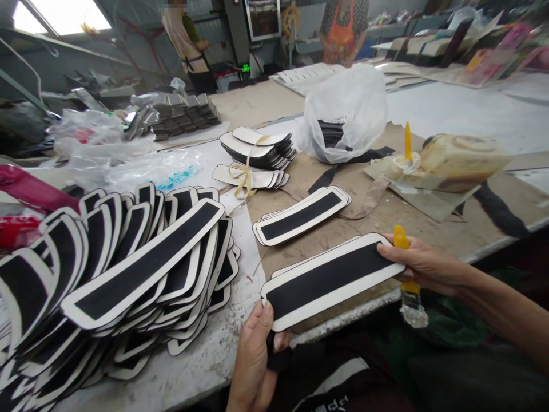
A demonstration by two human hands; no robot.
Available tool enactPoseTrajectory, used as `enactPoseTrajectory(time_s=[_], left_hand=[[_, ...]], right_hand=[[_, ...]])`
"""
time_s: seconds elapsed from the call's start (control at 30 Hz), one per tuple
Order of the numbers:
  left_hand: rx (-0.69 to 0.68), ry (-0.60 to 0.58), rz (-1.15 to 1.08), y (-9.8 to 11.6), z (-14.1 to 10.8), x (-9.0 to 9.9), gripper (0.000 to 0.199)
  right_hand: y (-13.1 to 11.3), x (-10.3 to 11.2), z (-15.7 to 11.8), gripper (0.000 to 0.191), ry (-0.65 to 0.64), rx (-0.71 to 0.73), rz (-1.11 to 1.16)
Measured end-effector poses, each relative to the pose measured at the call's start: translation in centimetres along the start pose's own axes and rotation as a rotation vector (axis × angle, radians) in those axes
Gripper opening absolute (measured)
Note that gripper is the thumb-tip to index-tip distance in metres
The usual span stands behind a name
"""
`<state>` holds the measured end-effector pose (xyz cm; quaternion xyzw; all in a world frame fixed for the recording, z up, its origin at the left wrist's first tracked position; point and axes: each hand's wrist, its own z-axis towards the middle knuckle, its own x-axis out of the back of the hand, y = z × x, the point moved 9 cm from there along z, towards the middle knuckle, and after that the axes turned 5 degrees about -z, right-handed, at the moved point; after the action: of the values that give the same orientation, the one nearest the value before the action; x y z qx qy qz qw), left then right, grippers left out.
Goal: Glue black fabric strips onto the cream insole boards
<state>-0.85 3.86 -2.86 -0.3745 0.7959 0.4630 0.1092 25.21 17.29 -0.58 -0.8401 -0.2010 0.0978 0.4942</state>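
My left hand [254, 349] grips the near left corner of a long white panel with a black strip [330, 281] along its middle. Something black also shows between its fingers, but I cannot make out what. At the panel's other end, my right hand [422, 264] pinches the corner with the thumb on top. The same hand holds a yellow-handled paintbrush [410, 287], its bristles hanging down and coated with pale glue-like matter. Under the held panel another white edge shows. A small stack of similar panels [302, 216] lies just beyond it on the brown board.
A big heap of panels [146, 269] covers the left of the table. Tied bundles [257, 151] and a white plastic bag [349, 114] stand farther back. A stained glue container [461, 163] with a yellow handle [408, 141] sits at right. Two people stand beyond.
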Motion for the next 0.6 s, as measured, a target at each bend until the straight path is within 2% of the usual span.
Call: enactPoseTrajectory(time_s=[0.1,0.23,0.3,0.4,0.5,0.6], left_hand=[[-0.050,0.036,0.124,1.5,0.5,-0.1,0.026],[-0.162,0.047,0.314,5.6,2.3,-1.8,0.029],[-0.236,0.043,0.409,7.8,3.8,-2.9,0.031],[-0.312,0.061,0.533,10.2,6.6,-3.9,0.038],[-0.391,0.182,0.737,12.0,8.1,-3.3,0.043],[-0.430,0.324,0.931,12.7,7.6,-1.7,0.045]], right_hand=[[-1.4,0.2,1.0,0.040,0.014,0.010,-0.075],[-6.3,1.3,3.8,0.044,0.152,0.084,-0.309],[-9.3,1.6,5.9,0.043,0.213,0.149,-0.503],[-13.0,1.8,9.2,0.039,0.332,0.266,-0.956],[-14.1,2.0,11.5,0.031,0.441,0.309,-1.226],[-13.5,3.0,11.3,0.026,0.494,0.307,-1.261]])
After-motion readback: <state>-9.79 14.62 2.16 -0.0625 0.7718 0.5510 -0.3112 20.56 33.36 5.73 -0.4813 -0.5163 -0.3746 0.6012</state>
